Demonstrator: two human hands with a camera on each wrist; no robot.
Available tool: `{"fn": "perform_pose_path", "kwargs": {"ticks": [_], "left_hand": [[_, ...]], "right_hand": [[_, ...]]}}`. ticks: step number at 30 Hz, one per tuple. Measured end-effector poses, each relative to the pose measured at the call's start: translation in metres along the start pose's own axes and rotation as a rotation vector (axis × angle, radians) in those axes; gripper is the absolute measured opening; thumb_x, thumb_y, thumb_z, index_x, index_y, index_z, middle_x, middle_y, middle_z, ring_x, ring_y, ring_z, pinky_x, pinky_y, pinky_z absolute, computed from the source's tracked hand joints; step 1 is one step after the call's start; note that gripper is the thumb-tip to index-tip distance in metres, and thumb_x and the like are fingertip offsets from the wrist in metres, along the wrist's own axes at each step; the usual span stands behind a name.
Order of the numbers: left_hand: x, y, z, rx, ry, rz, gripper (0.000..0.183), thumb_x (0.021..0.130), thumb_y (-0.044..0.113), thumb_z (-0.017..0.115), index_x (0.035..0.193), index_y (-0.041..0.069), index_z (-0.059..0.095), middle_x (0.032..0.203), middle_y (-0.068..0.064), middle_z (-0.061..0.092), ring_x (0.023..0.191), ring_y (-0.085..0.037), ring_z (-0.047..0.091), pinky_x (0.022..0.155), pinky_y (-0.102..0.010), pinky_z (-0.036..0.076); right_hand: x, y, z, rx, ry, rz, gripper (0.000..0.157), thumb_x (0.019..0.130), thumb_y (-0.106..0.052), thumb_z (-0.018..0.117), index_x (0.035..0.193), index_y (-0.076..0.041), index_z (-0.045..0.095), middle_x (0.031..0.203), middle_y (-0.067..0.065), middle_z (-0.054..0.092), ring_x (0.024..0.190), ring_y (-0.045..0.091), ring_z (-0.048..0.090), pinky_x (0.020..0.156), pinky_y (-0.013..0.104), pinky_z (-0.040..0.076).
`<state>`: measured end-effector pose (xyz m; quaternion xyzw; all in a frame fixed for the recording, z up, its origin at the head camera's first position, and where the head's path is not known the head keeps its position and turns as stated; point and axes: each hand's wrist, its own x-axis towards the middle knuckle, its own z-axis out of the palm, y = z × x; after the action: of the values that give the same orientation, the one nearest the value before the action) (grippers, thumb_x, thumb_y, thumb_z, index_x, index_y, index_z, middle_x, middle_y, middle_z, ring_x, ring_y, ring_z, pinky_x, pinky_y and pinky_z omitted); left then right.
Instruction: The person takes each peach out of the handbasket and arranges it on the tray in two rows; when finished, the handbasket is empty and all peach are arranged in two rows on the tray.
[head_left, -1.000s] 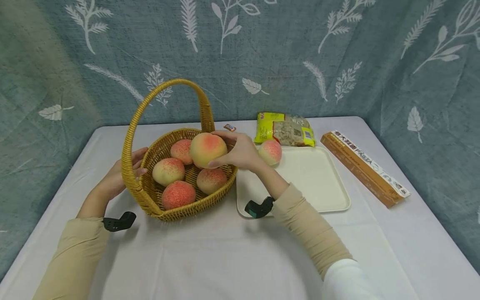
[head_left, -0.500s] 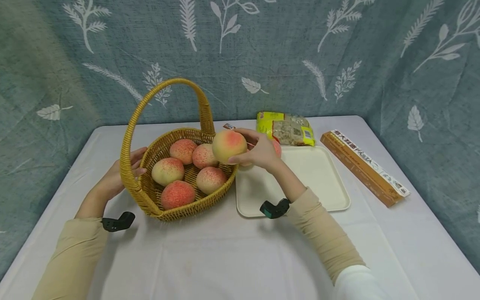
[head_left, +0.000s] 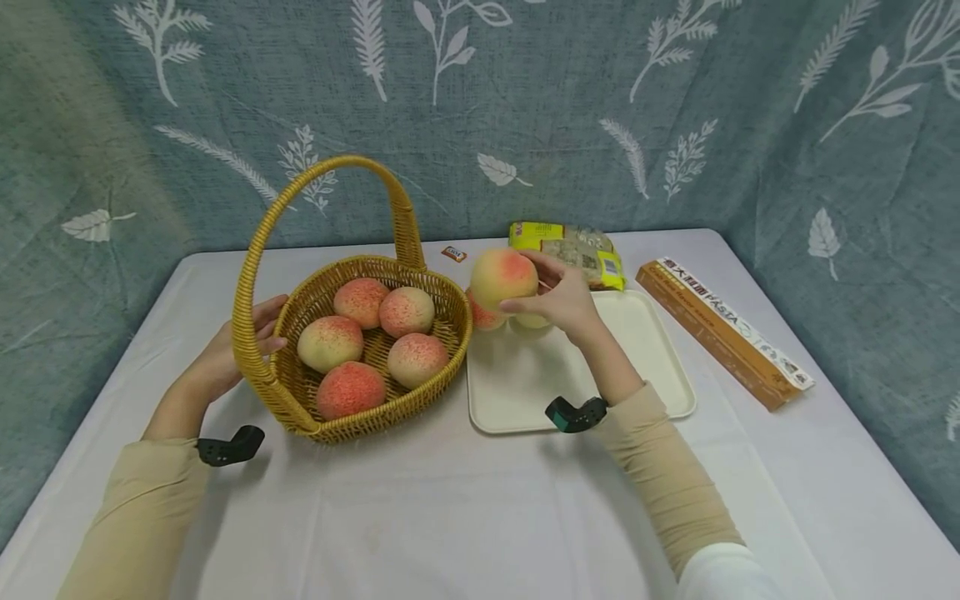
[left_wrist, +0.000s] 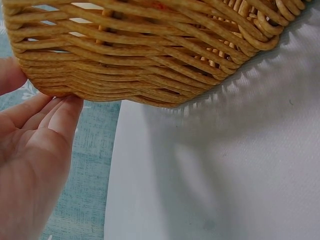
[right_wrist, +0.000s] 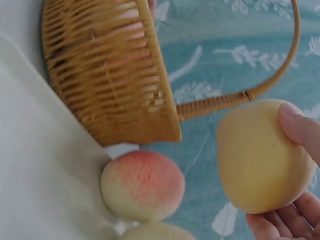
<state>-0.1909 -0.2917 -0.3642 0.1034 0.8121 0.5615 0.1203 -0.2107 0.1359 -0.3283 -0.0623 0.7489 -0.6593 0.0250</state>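
Observation:
A wicker basket [head_left: 450,375] with a tall arched handle holds several red-speckled peaches [head_left: 350,390]. At its left end, my left hand [head_left: 225,350] touches the rim beside the handle's base. The left wrist view shows its straight fingers [left_wrist: 55,117] against the woven wall. My right hand [head_left: 562,296] grips a large yellow peach [head_left: 504,280] with a red blush, thumb on one side and fingers on the other, raised over the back left of a cream tray [head_left: 577,367]. Two peaches lie there; the right wrist view shows one red-topped peach [right_wrist: 142,185] fully, the other cut off.
Behind the tray lies a yellow and clear food bag [head_left: 577,250]. A brown pasta box [head_left: 720,329] lies slanted to the tray's right. Near the table's back edge is a small wrapped packet [head_left: 453,253]. A patterned curtain [head_left: 450,125] hangs behind the white-covered table.
My right hand has carried the large peach rightward from over the basket to above the tray's back left. My left hand has stayed against the basket.

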Motion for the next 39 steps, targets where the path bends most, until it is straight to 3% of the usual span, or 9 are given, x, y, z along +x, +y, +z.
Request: {"fn": "perform_pose_path", "kwargs": {"ticks": [16,25,32,39], "left_hand": [[-0.001,0.0,-0.001,-0.001,0.002,0.02,0.072,0.099,0.003,0.05,0.153,-0.005,0.003,0.154,-0.035,0.009,0.143,-0.044,0.009,0.105,-0.011,0.027],[0.001,-0.001,-0.001,-0.005,0.007,0.007,0.073,0.099,0.004,0.051,0.154,-0.004,0.004,0.155,-0.034,0.009,0.143,-0.044,0.01,0.105,-0.012,0.028],[0.001,-0.003,-0.002,-0.014,0.006,0.014,0.072,0.099,0.002,0.05,0.153,-0.004,0.004,0.155,-0.034,0.008,0.143,-0.044,0.01,0.105,-0.012,0.029],[0.001,-0.001,-0.001,-0.022,0.003,-0.001,0.073,0.099,0.004,0.051,0.154,-0.002,0.002,0.156,-0.032,0.007,0.144,-0.044,0.007,0.107,-0.014,0.027]], "right_hand": [[-0.005,0.016,-0.039,0.005,0.136,0.02,0.074,0.076,0.005,0.078,0.143,-0.002,0.047,0.14,0.016,0.05,0.127,0.027,0.05,0.103,0.033,0.042],[-0.006,0.022,-0.056,0.039,0.296,0.028,0.072,0.077,0.007,0.077,0.142,0.001,0.047,0.139,0.018,0.051,0.124,0.026,0.051,0.1,0.032,0.045],[-0.006,0.027,-0.064,0.06,0.419,0.102,0.072,0.079,0.0,0.078,0.144,-0.004,0.046,0.143,0.014,0.048,0.132,0.023,0.046,0.102,0.031,0.044],[-0.006,0.036,-0.066,0.053,0.49,0.119,0.071,0.078,-0.002,0.079,0.142,-0.002,0.048,0.142,0.015,0.05,0.131,0.023,0.047,0.102,0.029,0.043]]}}
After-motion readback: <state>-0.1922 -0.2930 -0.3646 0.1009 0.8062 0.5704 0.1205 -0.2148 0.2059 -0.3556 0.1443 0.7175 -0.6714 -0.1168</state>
